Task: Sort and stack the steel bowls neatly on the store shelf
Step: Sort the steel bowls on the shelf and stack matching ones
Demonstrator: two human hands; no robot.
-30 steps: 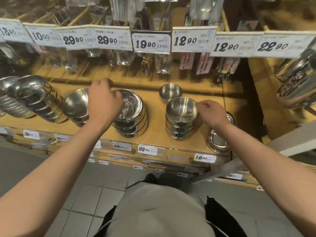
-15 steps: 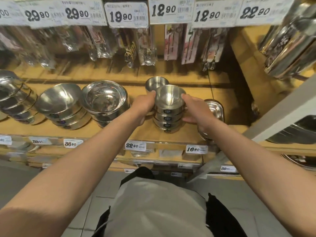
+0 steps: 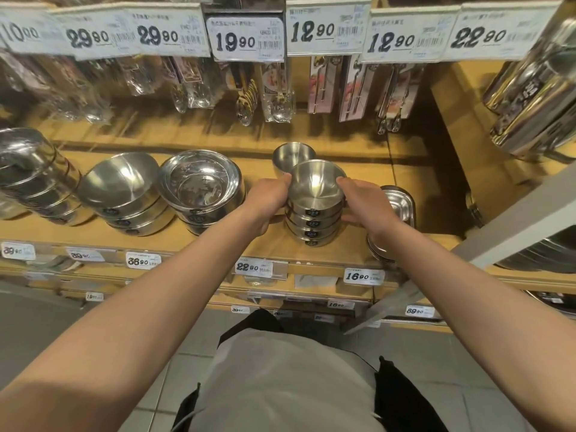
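Round steel bowls (image 3: 314,210), smooth, nested.

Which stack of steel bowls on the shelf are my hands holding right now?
The small-bowl stack above the 22.90 tag, held between your left hand and right hand. The wider stacks to its left are untouched.

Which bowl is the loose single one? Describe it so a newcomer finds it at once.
Start at the wooden shelf under the hanging price tags and find the stack of small bowls gripped between the left hand and right hand. Directly behind that stack stands the single small bowl. Unlike its neighbours, it stands alone, unstacked, nearest the back.
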